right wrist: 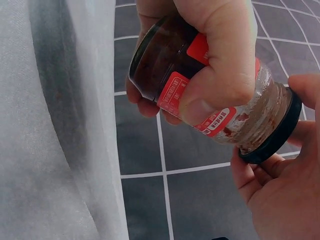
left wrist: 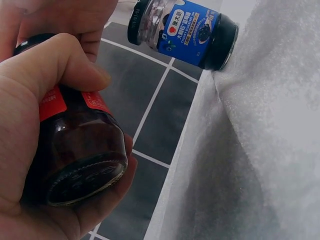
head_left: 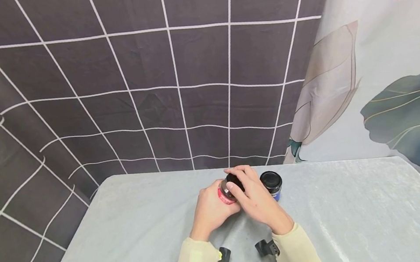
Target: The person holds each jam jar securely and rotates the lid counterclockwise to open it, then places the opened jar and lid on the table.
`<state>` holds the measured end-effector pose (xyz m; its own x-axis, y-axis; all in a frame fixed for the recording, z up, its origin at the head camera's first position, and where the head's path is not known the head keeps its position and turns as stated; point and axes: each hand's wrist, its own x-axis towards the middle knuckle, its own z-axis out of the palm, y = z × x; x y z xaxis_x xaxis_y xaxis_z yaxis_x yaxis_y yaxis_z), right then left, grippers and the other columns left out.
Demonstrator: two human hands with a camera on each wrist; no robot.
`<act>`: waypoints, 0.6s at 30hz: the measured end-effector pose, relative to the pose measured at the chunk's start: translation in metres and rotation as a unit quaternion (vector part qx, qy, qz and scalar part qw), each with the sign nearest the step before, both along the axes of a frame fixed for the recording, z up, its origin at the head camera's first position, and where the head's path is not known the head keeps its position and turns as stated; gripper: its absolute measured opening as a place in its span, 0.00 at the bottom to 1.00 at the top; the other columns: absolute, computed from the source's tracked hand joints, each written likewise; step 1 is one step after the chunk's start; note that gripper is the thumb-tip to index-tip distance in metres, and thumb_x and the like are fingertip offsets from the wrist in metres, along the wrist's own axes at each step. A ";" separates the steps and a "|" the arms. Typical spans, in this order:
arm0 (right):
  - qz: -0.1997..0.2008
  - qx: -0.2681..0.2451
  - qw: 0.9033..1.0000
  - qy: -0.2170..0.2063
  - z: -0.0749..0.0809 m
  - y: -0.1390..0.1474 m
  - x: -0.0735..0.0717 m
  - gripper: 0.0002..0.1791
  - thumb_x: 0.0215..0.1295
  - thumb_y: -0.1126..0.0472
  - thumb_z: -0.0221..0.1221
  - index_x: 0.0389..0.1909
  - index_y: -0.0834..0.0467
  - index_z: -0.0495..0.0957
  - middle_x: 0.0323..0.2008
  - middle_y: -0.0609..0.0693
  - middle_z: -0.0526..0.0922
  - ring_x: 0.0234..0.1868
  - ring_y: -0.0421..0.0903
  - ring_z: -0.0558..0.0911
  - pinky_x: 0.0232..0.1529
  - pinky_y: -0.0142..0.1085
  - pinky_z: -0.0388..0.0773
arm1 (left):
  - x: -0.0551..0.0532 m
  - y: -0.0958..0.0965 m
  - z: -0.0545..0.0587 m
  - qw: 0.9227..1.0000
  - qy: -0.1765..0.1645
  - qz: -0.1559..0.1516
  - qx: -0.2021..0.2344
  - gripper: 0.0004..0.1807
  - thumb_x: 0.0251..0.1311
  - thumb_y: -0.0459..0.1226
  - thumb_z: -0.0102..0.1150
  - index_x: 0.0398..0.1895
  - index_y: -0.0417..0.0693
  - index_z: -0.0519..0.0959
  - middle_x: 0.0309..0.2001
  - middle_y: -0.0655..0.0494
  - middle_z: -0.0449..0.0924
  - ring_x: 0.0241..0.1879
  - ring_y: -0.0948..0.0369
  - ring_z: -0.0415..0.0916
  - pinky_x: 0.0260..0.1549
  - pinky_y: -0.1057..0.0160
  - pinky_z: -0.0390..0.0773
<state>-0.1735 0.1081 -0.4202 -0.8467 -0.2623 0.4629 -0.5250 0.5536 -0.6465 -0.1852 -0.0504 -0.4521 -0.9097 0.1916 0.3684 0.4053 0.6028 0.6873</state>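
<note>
And we're watching the left hand [head_left: 211, 208] grip the body of the red-labelled jar [right wrist: 251, 120] above the table [head_left: 128, 234], apparently steadying it, while the right hand [head_left: 259, 200] pinches the dark lid [right wrist: 281, 134] round its rim, likely for purchase; the blue-labelled jar [left wrist: 184, 31] stands just beside.
</note>
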 end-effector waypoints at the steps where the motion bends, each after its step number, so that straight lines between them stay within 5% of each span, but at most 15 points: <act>1: -0.001 -0.002 1.000 0.000 0.000 0.000 0.000 0.20 0.76 0.52 0.53 0.63 0.56 0.76 0.57 0.52 0.73 0.62 0.48 0.70 0.63 0.49 0.68 | 0.000 0.000 0.000 1.000 0.003 0.000 0.001 0.20 0.41 0.45 0.76 0.39 0.54 0.81 0.28 0.67 0.81 0.27 0.68 0.77 0.31 0.65 0.79; 18: -0.009 -0.007 1.000 0.015 -0.001 -0.001 -0.001 0.20 0.76 0.55 0.54 0.62 0.59 0.75 0.57 0.54 0.73 0.62 0.51 0.71 0.62 0.52 0.69 | -0.001 -0.002 -0.001 1.000 0.013 0.006 0.003 0.21 0.37 0.42 0.75 0.39 0.53 0.82 0.29 0.67 0.81 0.27 0.67 0.76 0.31 0.65 0.78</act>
<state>-0.1745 0.1074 -0.4214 -0.8375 -0.2395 0.4912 -0.5333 0.5538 -0.6394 -0.1861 -0.0528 -0.4531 -0.9021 0.1787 0.3928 0.4157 0.6041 0.6799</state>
